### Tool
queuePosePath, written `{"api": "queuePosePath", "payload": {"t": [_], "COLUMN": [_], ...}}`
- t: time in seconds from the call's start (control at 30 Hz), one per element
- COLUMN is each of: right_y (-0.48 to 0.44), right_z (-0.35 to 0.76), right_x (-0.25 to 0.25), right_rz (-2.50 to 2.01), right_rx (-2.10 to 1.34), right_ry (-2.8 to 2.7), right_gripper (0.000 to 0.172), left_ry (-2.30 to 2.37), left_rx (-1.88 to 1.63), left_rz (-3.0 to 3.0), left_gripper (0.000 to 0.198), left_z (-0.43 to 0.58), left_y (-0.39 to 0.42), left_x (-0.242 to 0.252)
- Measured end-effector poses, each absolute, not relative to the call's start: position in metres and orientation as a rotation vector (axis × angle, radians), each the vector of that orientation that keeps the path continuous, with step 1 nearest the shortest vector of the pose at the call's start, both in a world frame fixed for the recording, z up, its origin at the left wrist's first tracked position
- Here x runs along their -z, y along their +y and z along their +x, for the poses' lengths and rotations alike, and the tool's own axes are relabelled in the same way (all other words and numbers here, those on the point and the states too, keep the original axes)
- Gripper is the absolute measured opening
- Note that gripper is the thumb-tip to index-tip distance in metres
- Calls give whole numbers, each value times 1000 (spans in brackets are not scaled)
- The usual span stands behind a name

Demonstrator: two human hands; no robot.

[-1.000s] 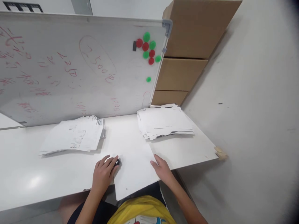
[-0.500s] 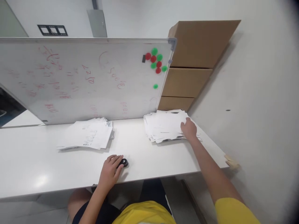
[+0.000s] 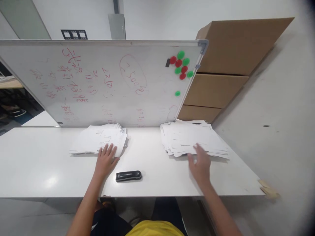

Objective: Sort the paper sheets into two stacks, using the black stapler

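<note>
My left hand point(image 3: 106, 160) lies with spread fingers on the front edge of the left paper stack point(image 3: 91, 141), a loose pile of printed sheets. My right hand point(image 3: 201, 164) is at the front edge of the right paper stack point(image 3: 187, 134), thumb and fingers apart and slightly blurred; nothing shows in its grasp. Whether its fingertips touch the sheets I cannot tell. Between my hands, nearer the front edge, a black stapler point(image 3: 128, 176) lies on the white table point(image 3: 147, 157), touched by neither hand.
A whiteboard point(image 3: 152, 105) with red writing and red and green magnets stands along the table's back. Brown cardboard boxes point(image 3: 216, 88) are stacked behind its right end. A wall point(image 3: 283, 141) bounds the right side. Something tan point(image 3: 268, 189) sticks out at the table's right front corner.
My left hand has left the stapler and moved up and left onto the left paper stack. My right hand has drawn back toward the right stack's front edge. The view has shifted left.
</note>
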State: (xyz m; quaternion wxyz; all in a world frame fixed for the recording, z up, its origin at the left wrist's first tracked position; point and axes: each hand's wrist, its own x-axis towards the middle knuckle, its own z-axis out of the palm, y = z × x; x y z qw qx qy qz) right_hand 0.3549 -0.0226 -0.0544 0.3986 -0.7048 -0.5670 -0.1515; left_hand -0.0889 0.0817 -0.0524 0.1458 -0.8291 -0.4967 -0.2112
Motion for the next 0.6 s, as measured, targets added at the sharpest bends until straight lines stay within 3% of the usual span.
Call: {"api": "queuePosePath", "payload": {"t": [0.07,0.23,0.47,0.6], "right_y": [-47,-57,-56,-67], "right_z": [323,296,276,237], "right_x": [82,104,68,44], "right_rz": [-1746,-1726,-1609,-1309], "right_rx": [312,139,-467,-1048], "right_ry": [-1499,-1762,-1449,-1046], "right_gripper": [36,27,35,55], "left_ry": [-1341,-1054,-778,-758], "left_rx": [620,767,1057,1021], "left_rz": [-2422,-2480,-2481,-2746], "left_gripper": [42,52,51,47], "left_z": [-91,-94,-15,61], "left_y": [81,77,27,-26], "left_x": [55,49,11,10]}}
